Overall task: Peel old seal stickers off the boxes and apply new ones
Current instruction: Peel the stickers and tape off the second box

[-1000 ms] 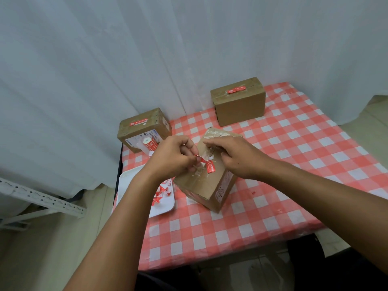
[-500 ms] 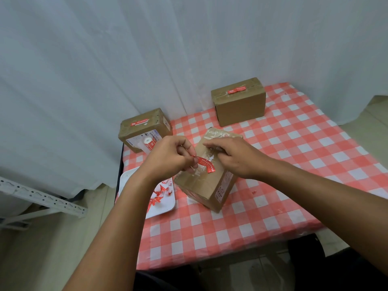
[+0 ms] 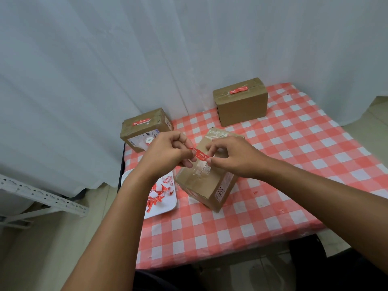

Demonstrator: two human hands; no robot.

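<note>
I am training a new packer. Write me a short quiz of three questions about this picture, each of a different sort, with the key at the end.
1. True or false: the red sticker lies flat on the near box.
2. How many cardboard boxes stand on the checked tablecloth? A) two B) three C) four
3. Fill in: the torn red scraps lie on the white ____.

Key
1. False: the left hand and the right hand pinch its two ends, above the box.
2. B: the near box, the far left box and the far right box.
3. tray
</note>
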